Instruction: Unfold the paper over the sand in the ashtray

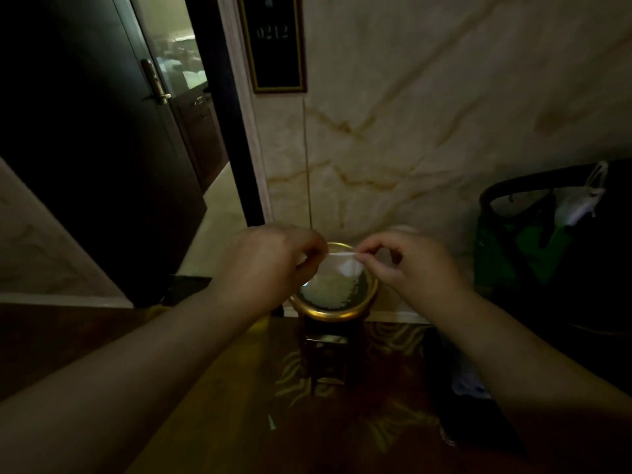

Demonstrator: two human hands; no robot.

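A small clear plastic bag [342,265] hangs between both hands, its top edge stretched flat. My left hand [270,265] pinches the bag's left corner and my right hand [407,261] pinches its right corner. Directly beneath the bag stands a round gold-rimmed bowl [333,313] on a dark pedestal stand [328,357]. Pale white grains [328,292] fill the middle of the bowl. Part of the bowl's left side is hidden behind my left hand.
A marble wall [427,131] rises behind the stand, with a dark room-number plaque [273,42] on it. An open dark door [102,148] stands at the left. A dark cart with a green bag [526,248] sits at the right. Patterned carpet [393,340] covers the floor.
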